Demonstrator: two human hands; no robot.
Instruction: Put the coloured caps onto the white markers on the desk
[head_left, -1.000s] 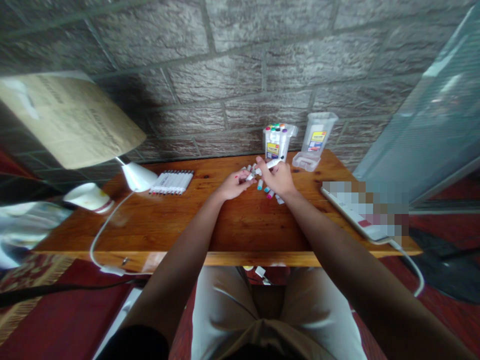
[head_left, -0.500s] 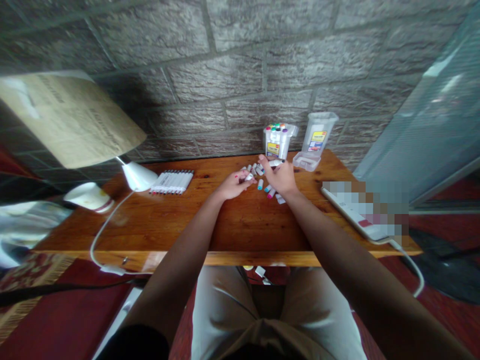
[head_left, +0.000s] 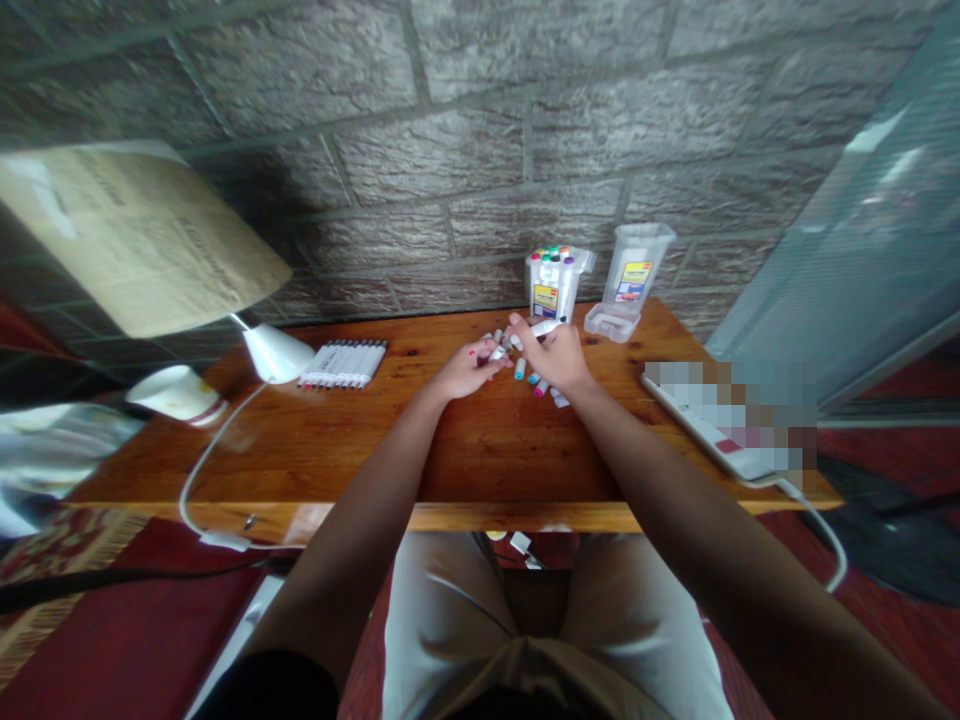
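Right now the right hand (head_left: 561,357) has its grip pinching a white marker (head_left: 546,327) between thumb and fingers. The marker is slim and plain-barrelled, held tilted over the worktop (head_left: 465,450), its dark tip pointing towards two o'clock. Close by, the left hand (head_left: 465,372) has its thumb and fingers pressed together on a small white piece (head_left: 497,353), too small to make out further. Between and beside the hands lie short white pieces with coloured ends: a cyan-ended one (head_left: 520,369) just between them, a magenta-ended one (head_left: 540,390) between four and five o'clock from there. At one o'clock stands a clear tub (head_left: 546,300) packed with markers, their ends red, green, black, orange and purple; at two, an open clear case (head_left: 634,270). A neat row of white markers (head_left: 345,365) lies at nine o'clock, with the lamp (head_left: 277,357) and then a paper cup (head_left: 177,395) farther out that way
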